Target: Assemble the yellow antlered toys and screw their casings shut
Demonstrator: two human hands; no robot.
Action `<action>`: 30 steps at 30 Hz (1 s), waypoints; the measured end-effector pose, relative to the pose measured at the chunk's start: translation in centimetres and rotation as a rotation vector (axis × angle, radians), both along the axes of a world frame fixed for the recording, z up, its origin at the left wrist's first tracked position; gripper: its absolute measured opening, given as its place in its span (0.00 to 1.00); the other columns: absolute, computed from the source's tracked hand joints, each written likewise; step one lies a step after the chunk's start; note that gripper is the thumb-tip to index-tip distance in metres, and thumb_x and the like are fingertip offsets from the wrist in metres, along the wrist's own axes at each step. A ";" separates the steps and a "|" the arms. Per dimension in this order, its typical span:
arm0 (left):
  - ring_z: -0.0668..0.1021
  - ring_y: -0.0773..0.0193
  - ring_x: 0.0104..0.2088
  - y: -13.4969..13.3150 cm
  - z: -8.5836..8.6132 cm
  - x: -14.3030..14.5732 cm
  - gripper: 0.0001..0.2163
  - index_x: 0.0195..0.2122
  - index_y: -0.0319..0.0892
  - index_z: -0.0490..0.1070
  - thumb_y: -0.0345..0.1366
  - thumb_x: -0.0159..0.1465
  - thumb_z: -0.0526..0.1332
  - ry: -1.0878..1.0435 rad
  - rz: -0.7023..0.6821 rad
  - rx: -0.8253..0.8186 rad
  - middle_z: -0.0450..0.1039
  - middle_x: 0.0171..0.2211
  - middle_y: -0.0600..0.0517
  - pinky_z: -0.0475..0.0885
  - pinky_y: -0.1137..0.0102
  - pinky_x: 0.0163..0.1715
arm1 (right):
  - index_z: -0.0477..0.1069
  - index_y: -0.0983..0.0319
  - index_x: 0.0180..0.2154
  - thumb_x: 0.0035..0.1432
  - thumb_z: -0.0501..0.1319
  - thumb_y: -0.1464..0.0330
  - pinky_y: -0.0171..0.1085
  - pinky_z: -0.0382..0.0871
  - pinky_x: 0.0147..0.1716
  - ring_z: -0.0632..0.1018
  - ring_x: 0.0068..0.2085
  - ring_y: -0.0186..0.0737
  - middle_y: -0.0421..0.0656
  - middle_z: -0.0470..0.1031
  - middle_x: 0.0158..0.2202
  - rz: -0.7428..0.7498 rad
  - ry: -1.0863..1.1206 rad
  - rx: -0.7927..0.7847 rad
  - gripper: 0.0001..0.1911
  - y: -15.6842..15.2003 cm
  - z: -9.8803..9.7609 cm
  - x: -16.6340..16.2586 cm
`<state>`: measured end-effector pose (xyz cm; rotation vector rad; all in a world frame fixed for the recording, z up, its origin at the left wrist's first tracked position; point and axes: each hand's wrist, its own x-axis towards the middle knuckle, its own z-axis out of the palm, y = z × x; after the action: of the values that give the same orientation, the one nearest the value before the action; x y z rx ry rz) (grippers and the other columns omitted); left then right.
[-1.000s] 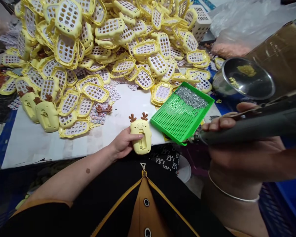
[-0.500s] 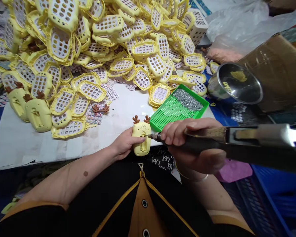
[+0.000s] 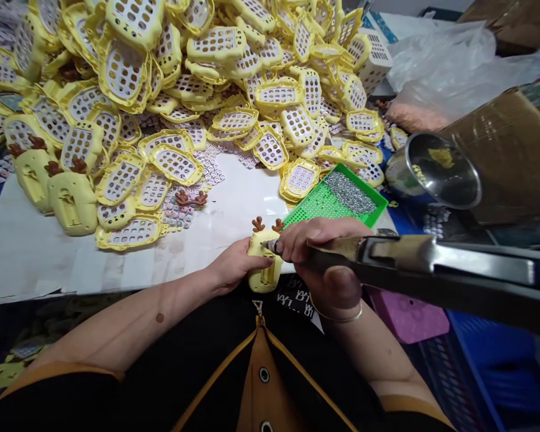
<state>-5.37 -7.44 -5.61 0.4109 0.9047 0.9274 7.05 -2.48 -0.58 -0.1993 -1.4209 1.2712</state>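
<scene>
My left hand grips a yellow toy phone with brown antlers, held back side up at the near edge of the white sheet. My right hand is wrapped around a long electric screwdriver, whose tip touches the upper back of the toy. Just behind my right hand lies a green screw tray with a heap of small silver screws in its far corner.
A big pile of yellow keypad shells fills the far half of the table. Two assembled yellow toys lie at the left. A steel cup, a cardboard box and a plastic bag stand at the right.
My right hand brought the screwdriver in from the right, over the green tray, down onto the toy's back. My left hand kept hold of the toy.
</scene>
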 end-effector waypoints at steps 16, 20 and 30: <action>0.77 0.59 0.38 0.0 0.2 -0.2 0.19 0.42 0.36 0.73 0.33 0.49 0.70 -0.023 -0.009 -0.030 0.76 0.38 0.46 0.68 0.65 0.43 | 0.72 0.60 0.41 0.53 0.63 0.63 0.39 0.67 0.21 0.71 0.21 0.36 0.37 0.68 0.22 -0.031 0.016 -0.044 0.13 -0.5 -0.2 0.2; 0.76 0.59 0.38 0.0 0.1 -0.2 0.19 0.42 0.37 0.74 0.33 0.48 0.71 -0.006 0.007 -0.021 0.76 0.38 0.46 0.67 0.66 0.42 | 0.72 0.60 0.39 0.52 0.64 0.63 0.41 0.69 0.23 0.73 0.24 0.39 0.38 0.69 0.23 -0.023 -0.011 -0.030 0.13 -0.4 -0.3 0.3; 0.75 0.64 0.35 0.1 -0.3 -0.2 0.16 0.37 0.37 0.75 0.31 0.47 0.71 0.050 0.009 -0.033 0.76 0.35 0.49 0.67 0.69 0.40 | 0.70 0.59 0.31 0.52 0.64 0.62 0.38 0.69 0.21 0.71 0.20 0.34 0.35 0.68 0.20 0.007 0.005 -0.032 0.08 -0.1 0.3 -0.2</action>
<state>-5.59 -7.35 -5.86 0.4029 0.9668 0.9129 6.85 -2.59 -0.25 -0.2125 -1.3988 1.2994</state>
